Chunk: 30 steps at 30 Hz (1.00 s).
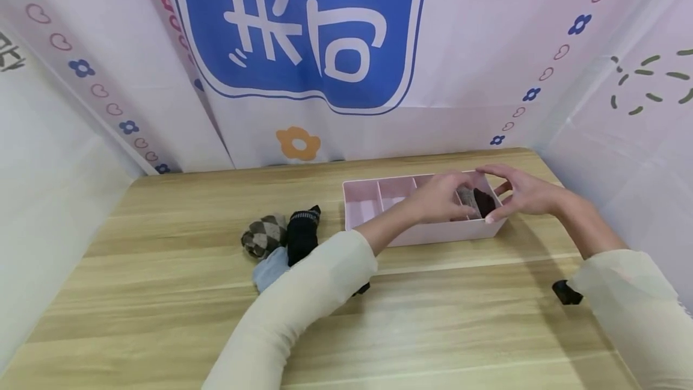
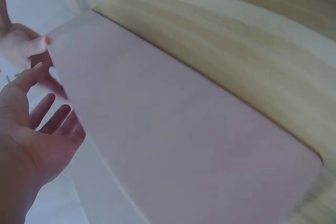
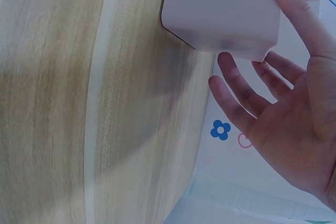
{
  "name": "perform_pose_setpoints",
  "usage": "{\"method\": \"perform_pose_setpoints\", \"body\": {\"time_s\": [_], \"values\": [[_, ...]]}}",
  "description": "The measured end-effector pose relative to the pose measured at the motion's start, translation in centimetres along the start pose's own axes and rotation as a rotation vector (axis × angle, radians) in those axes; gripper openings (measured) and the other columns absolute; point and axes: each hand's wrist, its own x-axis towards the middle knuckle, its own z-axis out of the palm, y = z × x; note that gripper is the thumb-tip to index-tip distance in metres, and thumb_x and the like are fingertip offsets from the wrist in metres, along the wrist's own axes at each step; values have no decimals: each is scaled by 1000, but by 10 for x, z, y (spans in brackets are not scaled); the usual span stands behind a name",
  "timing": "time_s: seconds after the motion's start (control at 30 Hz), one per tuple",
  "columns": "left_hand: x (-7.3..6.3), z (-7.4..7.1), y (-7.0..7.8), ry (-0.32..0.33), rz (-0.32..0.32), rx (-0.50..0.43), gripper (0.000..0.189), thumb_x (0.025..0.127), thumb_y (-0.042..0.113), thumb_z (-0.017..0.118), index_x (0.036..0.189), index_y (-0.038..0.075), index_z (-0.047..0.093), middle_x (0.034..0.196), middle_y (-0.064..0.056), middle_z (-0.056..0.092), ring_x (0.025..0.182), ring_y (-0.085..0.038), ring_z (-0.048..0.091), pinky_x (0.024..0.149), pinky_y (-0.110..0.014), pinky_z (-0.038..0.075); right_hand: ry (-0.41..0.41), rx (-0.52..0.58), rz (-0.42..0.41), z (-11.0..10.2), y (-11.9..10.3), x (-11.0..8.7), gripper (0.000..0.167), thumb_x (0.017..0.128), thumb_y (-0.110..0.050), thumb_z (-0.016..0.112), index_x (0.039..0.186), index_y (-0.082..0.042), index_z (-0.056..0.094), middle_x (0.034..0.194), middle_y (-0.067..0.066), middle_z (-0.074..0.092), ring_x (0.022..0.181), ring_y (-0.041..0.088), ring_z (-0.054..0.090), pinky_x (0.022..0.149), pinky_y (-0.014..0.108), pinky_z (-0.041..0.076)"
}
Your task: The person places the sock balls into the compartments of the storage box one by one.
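Dark sock (image 1: 485, 204), grey sock (image 1: 468, 198) seated in right end of pink box (image 1: 433, 234) on table (image 1: 433, 318); judged soft, light, best pinched mid-bundle. Box likely light, stiff; best steadied at ends. Left hand (image 1: 441, 197) spread over box, right hand (image 1: 527, 192) spread wide across end; nothing seen gripped.

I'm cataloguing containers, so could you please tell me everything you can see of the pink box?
The pink box is long, rectangular and open-topped, with smooth, plastic-looking walls and crosswise dividers. It stands upright on the wooden table, toward the back. Dark brown fabric and gray fabric sit inside, near its right end. The right hand spans that end, thumb at the front corner; the left hand reaches over it, hiding some compartments.
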Motion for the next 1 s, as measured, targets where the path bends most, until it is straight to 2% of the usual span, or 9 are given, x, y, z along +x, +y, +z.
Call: {"method": "perform_pose_setpoints", "body": {"time_s": [0.1, 0.17, 0.3, 0.43, 0.67, 0.93, 1.0], "values": [[-11, -10, -1, -5, 5, 14, 45, 99, 19, 71, 137, -2, 61, 135, -14, 66, 122, -22, 63, 106, -22, 44, 3, -9, -5, 1, 0, 1, 105, 79, -8, 90, 160, 6, 23, 163, 30, 21, 124, 51, 54, 87, 35, 58], [-19, -16, -1, -11, 3, 24, 45, 101, 22, 68, 140, -1, 59, 137, -13, 65, 130, -24, 59, 110, -25, 43, 6, -16, -4, 1, 0, 1, 106, 79, -8, 90, 160, 5, 23, 163, 30, 21, 125, 51, 53, 88, 36, 58], [-39, -30, -5, -21, -6, 27, 46, 103, 25, 66, 141, 0, 57, 141, -13, 62, 135, -25, 55, 114, -28, 40, 10, -20, -4, 2, 2, 1, 107, 78, -8, 90, 161, 4, 23, 164, 29, 20, 125, 51, 53, 87, 35, 57], [-65, -45, -8, -2, -25, 36, 47, 102, 23, 67, 142, 0, 56, 143, -14, 61, 135, -27, 55, 116, -33, 40, 14, -17, -9, 3, 3, 1, 106, 78, -7, 90, 161, 3, 24, 163, 29, 22, 123, 49, 54, 86, 32, 57], [-108, -66, -23, 64, -81, 32, 47, 101, 24, 68, 142, 3, 57, 148, -11, 57, 141, -26, 49, 118, -38, 38, 19, -22, -11, 4, 2, 1, 106, 78, -7, 90, 160, 4, 24, 163, 29, 23, 124, 50, 53, 87, 34, 57], [-145, -85, -46, 173, -25, 9, 47, 98, 17, 72, 138, -3, 58, 140, -18, 61, 135, -32, 53, 115, -45, 42, 22, -19, -15, 4, 2, -1, 106, 78, -7, 90, 161, 3, 24, 163, 29, 21, 123, 51, 53, 85, 31, 57], [-156, -91, -51, 206, -33, 12, 47, 97, 16, 72, 138, -3, 59, 139, -18, 61, 133, -32, 54, 113, -46, 43, 22, -22, -14, 4, 2, -1, 107, 78, -8, 90, 161, 2, 24, 164, 29, 21, 124, 51, 53, 86, 32, 57]]}}
